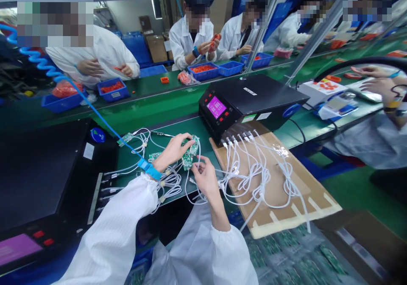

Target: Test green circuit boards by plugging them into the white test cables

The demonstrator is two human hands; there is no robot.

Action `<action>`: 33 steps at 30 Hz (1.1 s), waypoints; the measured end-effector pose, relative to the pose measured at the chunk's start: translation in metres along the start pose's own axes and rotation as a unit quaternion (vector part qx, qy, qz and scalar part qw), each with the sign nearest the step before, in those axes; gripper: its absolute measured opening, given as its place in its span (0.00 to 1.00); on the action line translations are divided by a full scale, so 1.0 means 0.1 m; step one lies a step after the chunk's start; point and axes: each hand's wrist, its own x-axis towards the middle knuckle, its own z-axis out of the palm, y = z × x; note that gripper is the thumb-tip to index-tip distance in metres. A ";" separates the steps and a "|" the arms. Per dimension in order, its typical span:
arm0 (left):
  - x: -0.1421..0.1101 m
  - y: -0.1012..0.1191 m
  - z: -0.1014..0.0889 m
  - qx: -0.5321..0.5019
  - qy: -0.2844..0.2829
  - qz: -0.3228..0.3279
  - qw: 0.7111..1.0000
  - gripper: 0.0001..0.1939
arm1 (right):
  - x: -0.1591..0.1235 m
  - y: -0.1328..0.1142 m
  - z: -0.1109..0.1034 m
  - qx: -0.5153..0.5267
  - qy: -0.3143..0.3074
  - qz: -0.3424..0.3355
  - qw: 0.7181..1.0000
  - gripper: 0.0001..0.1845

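Note:
My left hand (pixel 177 148), with a blue wrist strap (pixel 149 169), grips a green circuit board (pixel 187 160) at its upper edge. Just below and to the right, my right hand (pixel 206 175) has its fingers pinched around a white cable (pixel 199 155) beside the board. Whether the cable's plug is seated in the board cannot be made out. Bundled white cables (pixel 170 185) lie under my left wrist. Another circuit board (pixel 154 156) is partly hidden behind that wrist, and a further board (pixel 125 139) lies farther left with a cable attached.
A black test box (pixel 254 94) with a lit pink screen stands ahead right, several white cables plugged into it. Its cables cross a cardboard sheet (pixel 286 183). Another black box (pixel 47 179) fills the left. Circuit boards in trays (pixel 295 255) lie below right. Co-workers sit across the green line.

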 end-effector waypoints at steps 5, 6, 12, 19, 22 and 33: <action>0.07 -0.03 -0.03 -0.009 0.011 -0.019 1.000 0.09 | 0.08 -0.05 0.00 -0.027 0.012 -0.030 0.999 0.15; 0.07 -0.05 -0.03 -0.012 0.016 -0.027 0.999 0.09 | 0.10 -0.05 -0.01 -0.041 0.011 -0.034 0.999 0.13; 0.04 -0.18 -0.11 -0.011 0.037 -0.093 0.995 0.22 | 0.25 -0.05 -0.01 -0.202 0.049 -0.047 0.977 0.09; 0.00 -0.28 -0.18 -0.033 0.046 -0.128 0.990 0.26 | 0.52 -0.06 0.19 -0.304 0.067 -0.020 0.950 0.11; 0.00 -0.28 -0.17 -0.044 0.048 -0.132 0.989 0.25 | 0.57 -0.12 0.24 -0.325 0.063 0.001 0.944 0.11; 0.02 0.05 0.00 -0.169 0.080 -0.191 0.964 0.28 | 0.00 -0.54 -0.20 -0.073 -0.078 0.014 0.994 0.19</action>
